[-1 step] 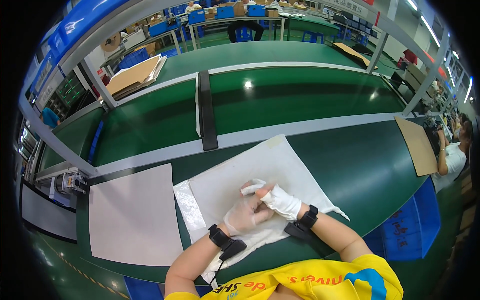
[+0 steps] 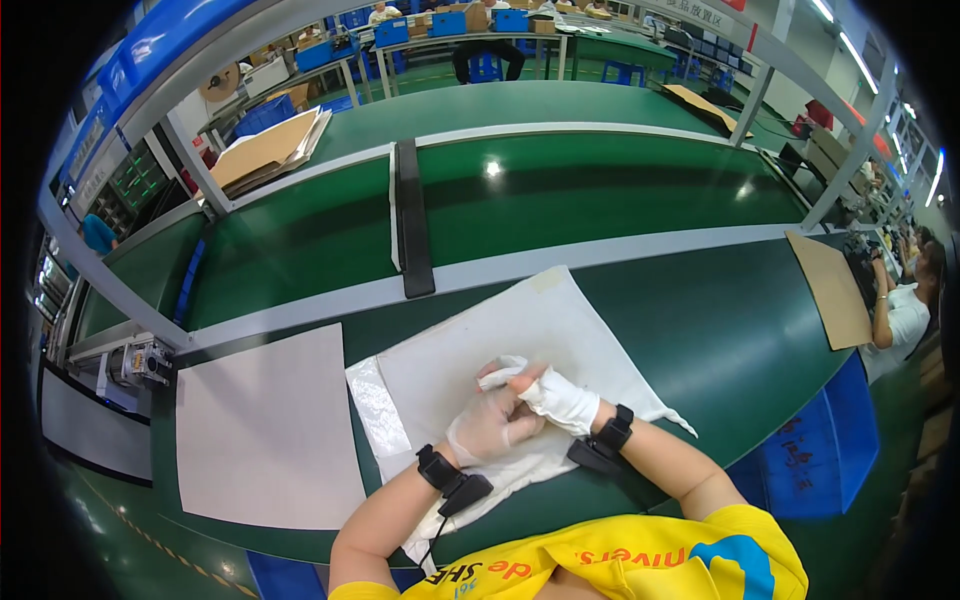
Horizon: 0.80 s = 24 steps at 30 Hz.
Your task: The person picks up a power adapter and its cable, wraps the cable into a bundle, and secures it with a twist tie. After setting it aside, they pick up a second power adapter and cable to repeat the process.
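Note:
My left hand [image 2: 484, 428], in a thin translucent white glove, meets my right hand [image 2: 562, 403] above a white cloth [image 2: 590, 345]. The right hand wears a white glove that leaves bare fingertips showing. Both hands have curled fingers pressed together. A loop of white material [image 2: 503, 371] shows at the fingertips; whether it is part of a glove or a separate piece, I cannot tell. Whatever lies between the fingers is hidden. The cloth spreads over the green table [image 2: 690, 310], with a shiny clear strip [image 2: 379, 410] along its left side.
A pale flat sheet [image 2: 265, 430] lies to the left, and a brown cardboard piece [image 2: 832, 292] at the right edge. Beyond the metal rail runs a green conveyor [image 2: 600, 185], crossed by a dark bar [image 2: 412, 220]. A blue bin [image 2: 815, 450] stands lower right, near a seated person [image 2: 905, 315].

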Motion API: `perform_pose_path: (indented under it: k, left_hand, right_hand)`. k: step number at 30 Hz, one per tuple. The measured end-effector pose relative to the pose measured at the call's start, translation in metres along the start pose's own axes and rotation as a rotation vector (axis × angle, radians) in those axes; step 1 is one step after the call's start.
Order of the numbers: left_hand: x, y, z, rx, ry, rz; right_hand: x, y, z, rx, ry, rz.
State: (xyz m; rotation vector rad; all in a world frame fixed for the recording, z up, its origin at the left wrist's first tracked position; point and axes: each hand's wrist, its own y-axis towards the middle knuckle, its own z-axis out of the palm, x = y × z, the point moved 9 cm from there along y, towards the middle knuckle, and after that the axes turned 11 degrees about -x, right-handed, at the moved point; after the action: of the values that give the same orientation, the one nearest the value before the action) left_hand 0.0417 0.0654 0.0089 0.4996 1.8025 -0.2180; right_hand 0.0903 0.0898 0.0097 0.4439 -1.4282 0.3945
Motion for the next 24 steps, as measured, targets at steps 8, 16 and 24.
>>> perform_pose_path:
  k: [8, 16, 24]
  left_hand:
    - [-0.008, -0.012, -0.009, -0.102, 0.089, 0.292]
    - [-0.017, -0.002, -0.014, -0.103, -0.259, 0.175]
    - [-0.016, 0.006, 0.01, 0.068, 0.007, 0.183]
  right_hand:
    - [-0.006, 0.01, 0.024, 0.167, -0.446, -0.09]
    - [0.001, 0.003, 0.032, 0.112, 0.201, 0.3]
    - [-0.006, -0.009, 0.004, -0.112, 0.237, 0.177]
